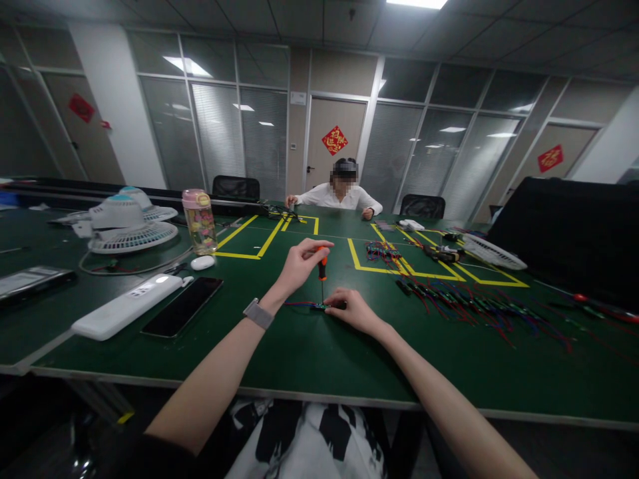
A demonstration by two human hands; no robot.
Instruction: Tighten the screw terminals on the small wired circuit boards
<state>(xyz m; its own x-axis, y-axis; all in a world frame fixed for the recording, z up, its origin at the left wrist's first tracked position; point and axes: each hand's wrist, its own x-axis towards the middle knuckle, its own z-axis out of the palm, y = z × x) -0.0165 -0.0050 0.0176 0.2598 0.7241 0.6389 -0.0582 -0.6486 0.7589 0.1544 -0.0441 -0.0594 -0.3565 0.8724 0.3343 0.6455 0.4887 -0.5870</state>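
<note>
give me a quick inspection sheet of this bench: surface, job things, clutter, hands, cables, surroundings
surface: green table marked with yellow tape boxes.
job's things: circuit board lies flat on the table; screwdriver stands upright, tip down on it.
clutter: power strip, phone, mouse, bottle and fans on the left; fan grille on the right.
grippers: left hand grips the screwdriver handle; right hand holds the circuit board down.
cables: leads run from the circuit board; wired boards lie spread to the right.
surroundings: person in a white shirt sits across the table; glass partitions behind.
</note>
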